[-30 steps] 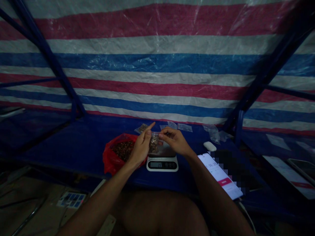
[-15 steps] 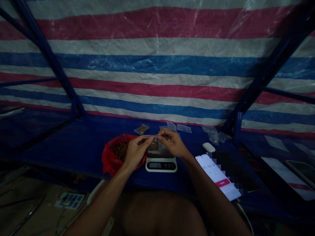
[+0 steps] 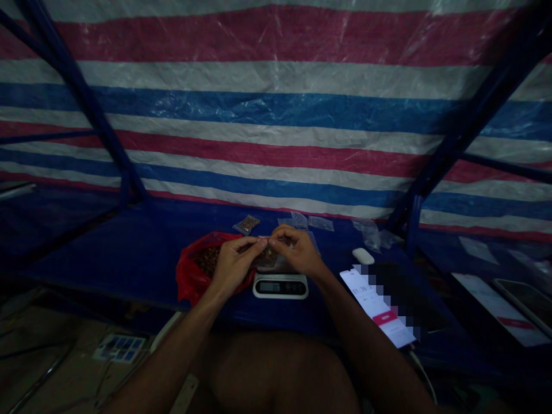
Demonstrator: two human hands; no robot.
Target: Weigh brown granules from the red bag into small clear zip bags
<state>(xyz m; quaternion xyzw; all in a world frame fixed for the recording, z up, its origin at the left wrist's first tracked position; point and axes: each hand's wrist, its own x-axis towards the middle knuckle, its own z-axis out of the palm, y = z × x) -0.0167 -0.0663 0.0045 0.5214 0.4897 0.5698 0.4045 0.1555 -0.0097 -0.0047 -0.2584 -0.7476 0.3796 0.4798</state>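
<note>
A small clear zip bag [image 3: 268, 257] with brown bits inside hangs between my hands, over the kitchen scale [image 3: 280, 286]. My left hand [image 3: 238, 257] pinches the bag's top edge from the left. From the right, my right hand [image 3: 298, 248] pinches the same edge, its thumb close to the left thumb. The scale's display is lit, though its digits are hard to read. Beside my left hand lies an open red plastic bag [image 3: 186, 270] holding many brown pieces, partly hidden by that hand. Behind it rests a filled small bag [image 3: 249, 223].
Several flat clear bags [image 3: 321, 223] lie at the back of the blue table [image 3: 107, 247], and crumpled ones [image 3: 368, 233] farther right. A white earbud case [image 3: 363, 256] and a lit phone [image 3: 379, 313] are right of the scale. Blue metal posts [image 3: 101, 126] stand before a striped sheet.
My two hands have drawn closer together along the bag's top edge, thumbs now nearly touching. The whole view has shifted slightly; the other things stay in place.
</note>
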